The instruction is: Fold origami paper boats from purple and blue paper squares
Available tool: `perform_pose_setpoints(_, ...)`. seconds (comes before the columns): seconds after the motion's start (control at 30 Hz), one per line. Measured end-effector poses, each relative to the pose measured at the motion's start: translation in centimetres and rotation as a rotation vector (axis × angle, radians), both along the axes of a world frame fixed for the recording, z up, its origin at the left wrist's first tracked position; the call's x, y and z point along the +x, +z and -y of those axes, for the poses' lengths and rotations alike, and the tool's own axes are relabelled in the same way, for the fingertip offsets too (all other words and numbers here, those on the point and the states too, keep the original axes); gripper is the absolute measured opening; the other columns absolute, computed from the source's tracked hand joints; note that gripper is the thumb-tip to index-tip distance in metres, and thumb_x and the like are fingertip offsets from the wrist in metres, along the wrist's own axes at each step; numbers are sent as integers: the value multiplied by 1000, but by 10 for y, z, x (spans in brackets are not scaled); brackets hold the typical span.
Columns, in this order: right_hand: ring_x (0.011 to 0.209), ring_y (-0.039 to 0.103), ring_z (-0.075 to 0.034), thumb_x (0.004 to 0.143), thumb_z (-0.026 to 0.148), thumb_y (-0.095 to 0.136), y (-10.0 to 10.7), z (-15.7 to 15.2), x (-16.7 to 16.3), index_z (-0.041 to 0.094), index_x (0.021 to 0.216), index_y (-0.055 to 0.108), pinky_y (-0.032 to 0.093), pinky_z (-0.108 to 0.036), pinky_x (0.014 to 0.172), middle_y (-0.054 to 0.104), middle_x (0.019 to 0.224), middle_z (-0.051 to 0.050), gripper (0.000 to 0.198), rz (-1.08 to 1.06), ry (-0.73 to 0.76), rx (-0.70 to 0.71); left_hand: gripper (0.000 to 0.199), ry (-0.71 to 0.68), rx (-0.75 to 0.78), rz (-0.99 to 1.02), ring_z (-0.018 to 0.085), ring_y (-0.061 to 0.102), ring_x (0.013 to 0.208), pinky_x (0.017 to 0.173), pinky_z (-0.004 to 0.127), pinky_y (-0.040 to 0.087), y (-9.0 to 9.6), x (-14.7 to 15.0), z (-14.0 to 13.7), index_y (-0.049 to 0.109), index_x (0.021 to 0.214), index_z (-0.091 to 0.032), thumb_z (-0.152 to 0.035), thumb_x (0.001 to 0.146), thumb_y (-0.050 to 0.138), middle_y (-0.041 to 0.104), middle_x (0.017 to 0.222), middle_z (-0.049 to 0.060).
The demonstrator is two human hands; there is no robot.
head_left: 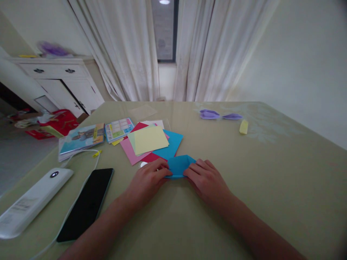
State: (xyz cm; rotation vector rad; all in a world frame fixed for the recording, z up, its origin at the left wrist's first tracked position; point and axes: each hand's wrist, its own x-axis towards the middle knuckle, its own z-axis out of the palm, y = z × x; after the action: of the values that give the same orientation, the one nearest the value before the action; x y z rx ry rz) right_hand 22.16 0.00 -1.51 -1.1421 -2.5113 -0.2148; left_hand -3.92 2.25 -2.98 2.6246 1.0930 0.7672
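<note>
A folded sheet of blue paper (pixel 179 165) is held by its two sides just above the table, its near edge creased. My left hand (pixel 151 177) pinches the left end between thumb and fingers. On the right end my right hand (pixel 206 177) is closed, thumb and fingertips on the paper's near corner. Just beyond the hands lies a fanned pile of coloured paper, with a pale yellow sheet (pixel 150 140) on top and a blue sheet (pixel 169 144) sticking out to the right. A small white round thing (pixel 143 164) shows partly behind my left hand.
Left on the table (pixel 257 180) lie a black phone (pixel 88 204), a white power bank (pixel 35 202) with a cable (pixel 78 195), a booklet (pixel 81 139) and a printed card (pixel 119 129). Folded purple paper pieces (pixel 210 114) and a yellow piece (pixel 243 127) lie at the far right.
</note>
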Motion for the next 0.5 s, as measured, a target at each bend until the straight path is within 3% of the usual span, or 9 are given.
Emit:
perform_pose_setpoints(0.13, 87, 57, -26, 102, 14, 70, -1, -1, 3, 22, 93, 73, 35, -40, 79, 74, 86, -4, 12, 13, -39, -11, 22, 3, -102, 99, 22, 77, 104, 90, 37, 63, -4, -1, 0, 80, 105, -24, -8, 97, 67, 67, 139, 10)
perform_pose_setpoints(0.3, 91, 59, -27, 103, 21, 71, -2, -1, -1, 22, 101, 75, 36, -40, 81, 76, 92, -4, 4, -27, -15, -10, 21, -22, -152, 173, 28, 74, 119, 101, 44, 63, -3, 3, 4, 79, 109, -24, -11, 93, 76, 67, 143, 13)
perform_pose_setpoints(0.4, 90, 59, -26, 108, 26, 65, -2, 1, -7, 20, 105, 73, 36, -39, 81, 76, 91, -5, 10, -89, 16, 7, 21, -42, -126, 206, 24, 77, 111, 100, 40, 64, -4, 7, 8, 79, 110, -23, -10, 95, 73, 64, 148, 14)
perform_pose_setpoints(0.5, 86, 58, -25, 112, 26, 55, -3, 3, -10, 20, 97, 70, 36, -38, 81, 73, 84, -4, 22, -117, 50, 19, 22, -25, -36, 211, 23, 77, 114, 100, 38, 63, -6, 10, 11, 78, 111, -22, -8, 99, 65, 63, 150, 14)
